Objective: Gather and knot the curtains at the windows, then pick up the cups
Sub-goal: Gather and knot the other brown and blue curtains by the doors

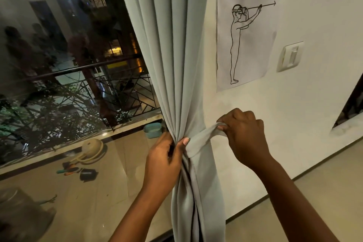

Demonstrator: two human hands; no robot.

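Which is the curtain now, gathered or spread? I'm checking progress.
Gathered. The left hand grips the curtain bunched at mid-height, while the right hand pulls a fabric strip sideways; no finished knot shows.

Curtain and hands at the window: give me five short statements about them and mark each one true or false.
1. The left hand grips the gathered curtain. True.
2. The right hand hangs idle at the person's side. False: it pulls a strip of the curtain fabric out to the right.
3. A line drawing of a person on a sheet of paper hangs on the wall right of the curtain. True.
4. The curtain is bright red. False: it is pale grey-green.
5. A wall switch sits left of the window. False: it sits right of the paper.
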